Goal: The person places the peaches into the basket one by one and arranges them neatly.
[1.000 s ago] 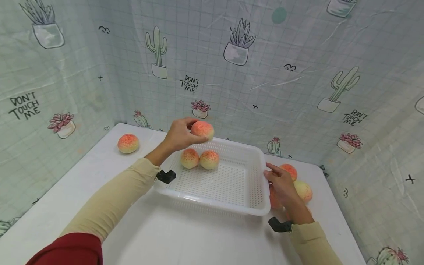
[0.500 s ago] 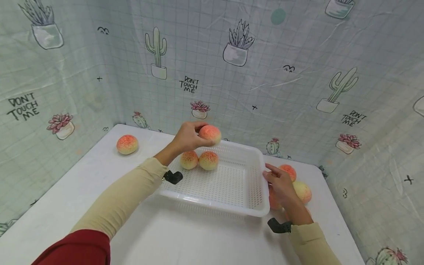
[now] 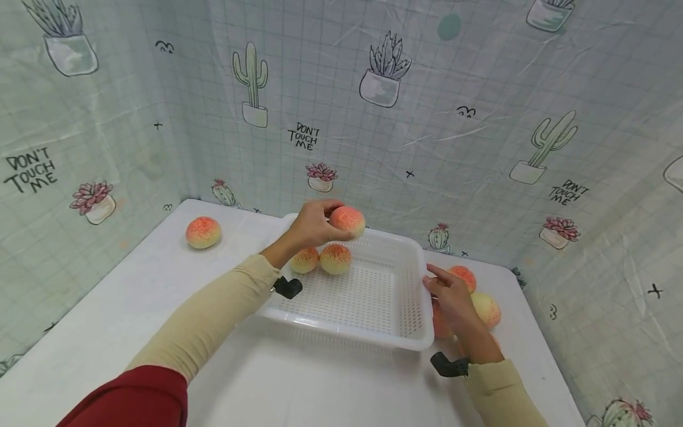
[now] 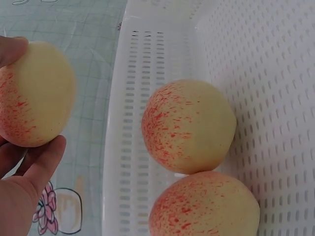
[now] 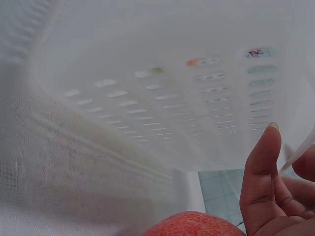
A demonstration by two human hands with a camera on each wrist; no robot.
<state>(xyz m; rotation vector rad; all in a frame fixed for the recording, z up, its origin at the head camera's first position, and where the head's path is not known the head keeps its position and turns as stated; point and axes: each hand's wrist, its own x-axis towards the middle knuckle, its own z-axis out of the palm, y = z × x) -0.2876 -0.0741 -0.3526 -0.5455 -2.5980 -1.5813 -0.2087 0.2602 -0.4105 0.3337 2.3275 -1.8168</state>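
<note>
A peach (image 3: 348, 222), red above and pale yellow below, is held by my left hand (image 3: 312, 226) over the back of a white perforated plastic basket (image 3: 349, 330). The left wrist view shows the fingers around this peach (image 4: 44, 93), apart from the basket. Two speckled peaches (image 3: 335, 259) touch each other inside the basket's left part. At the basket's right side, my right hand (image 3: 452, 298) grips the rim. Its fingers (image 5: 263, 177) and thumb lie on either side of that rim in the right wrist view.
Several more peaches (image 3: 485, 309) lie right of the basket, partly hidden by the right hand and arm. One peach (image 3: 203, 232) sits alone at the table's back left. A patterned cloth (image 3: 341, 118) hangs around the white table (image 3: 299, 385).
My left hand has moved right and slightly down in the head view, carrying the peach further over the basket. The right hand and the basket have stayed in place.
</note>
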